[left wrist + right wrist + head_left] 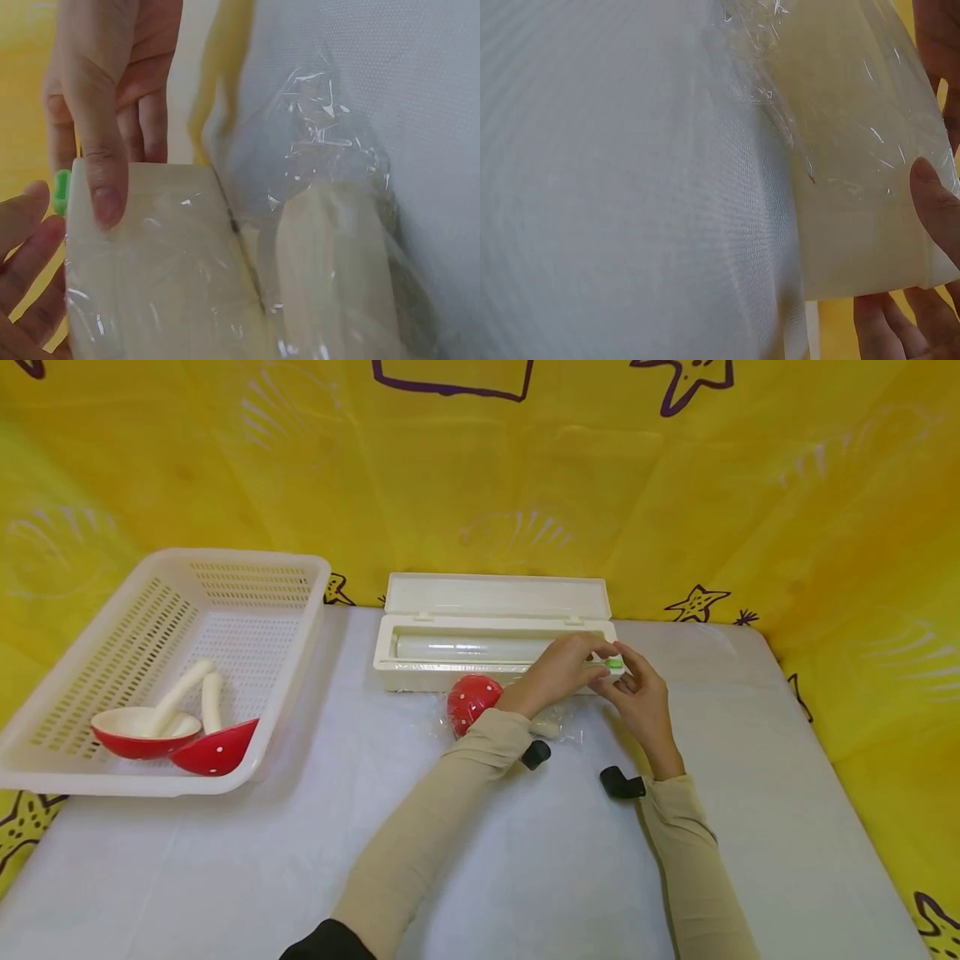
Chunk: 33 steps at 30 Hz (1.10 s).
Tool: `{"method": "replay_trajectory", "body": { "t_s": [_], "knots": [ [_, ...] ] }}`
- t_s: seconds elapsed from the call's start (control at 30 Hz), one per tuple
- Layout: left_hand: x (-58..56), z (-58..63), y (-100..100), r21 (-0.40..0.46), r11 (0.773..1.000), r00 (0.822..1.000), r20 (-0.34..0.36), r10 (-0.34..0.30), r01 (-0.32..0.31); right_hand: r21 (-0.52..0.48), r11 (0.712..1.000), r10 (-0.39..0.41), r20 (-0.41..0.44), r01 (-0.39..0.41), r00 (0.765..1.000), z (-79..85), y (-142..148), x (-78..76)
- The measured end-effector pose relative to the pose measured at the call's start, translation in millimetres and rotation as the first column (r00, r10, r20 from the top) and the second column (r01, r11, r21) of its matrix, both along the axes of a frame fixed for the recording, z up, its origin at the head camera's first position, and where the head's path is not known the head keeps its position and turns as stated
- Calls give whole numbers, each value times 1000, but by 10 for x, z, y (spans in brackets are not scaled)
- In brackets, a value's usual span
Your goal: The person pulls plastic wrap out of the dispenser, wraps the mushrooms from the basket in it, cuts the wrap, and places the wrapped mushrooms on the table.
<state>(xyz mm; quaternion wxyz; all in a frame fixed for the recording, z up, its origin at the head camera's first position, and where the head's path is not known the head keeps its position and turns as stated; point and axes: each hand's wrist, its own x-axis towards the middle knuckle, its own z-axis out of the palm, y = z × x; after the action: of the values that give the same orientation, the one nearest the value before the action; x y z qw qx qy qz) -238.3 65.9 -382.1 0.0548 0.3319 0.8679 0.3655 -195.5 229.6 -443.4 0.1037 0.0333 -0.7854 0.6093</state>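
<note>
A white cling film dispenser (392,675) stands at the back of the table with its lid raised and a film roll (472,648) inside. Clear film hangs over its front face. My right hand (645,706) grips the dispenser's right end, thumb on the front and fingers around the end. The left hand (551,672) reaches across the front, its bent fingers right beside the green cutter slider (61,193) and not wrapped round it. In front of the box, a red dotted ladle (472,700) lies in clear film, its pale handle (337,270) partly hidden by the left wrist.
On the left stands a white perforated basket (300,635). Inside it are a red ladle (142,745) and another red ladle (217,752), both with white handles. A yellow patterned cloth (480,468) hangs behind the white-covered table (525,877).
</note>
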Motion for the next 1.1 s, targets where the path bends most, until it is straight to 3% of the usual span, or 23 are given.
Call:
{"method": "replay_trajectory", "body": {
  "t_s": [0.5, 1.1],
  "knots": [
    [-31, -23, 103, -120, 993, 997, -77, 14, -23, -18, 1000, 0, -11, -1, 1000, -26, -21, -12],
    [-32, 109, -40, -181, 980, 997, -35, 75, -80, -6, 1000, -21, 13, 21, 1000, -10, -41, -8]
  ]
}}
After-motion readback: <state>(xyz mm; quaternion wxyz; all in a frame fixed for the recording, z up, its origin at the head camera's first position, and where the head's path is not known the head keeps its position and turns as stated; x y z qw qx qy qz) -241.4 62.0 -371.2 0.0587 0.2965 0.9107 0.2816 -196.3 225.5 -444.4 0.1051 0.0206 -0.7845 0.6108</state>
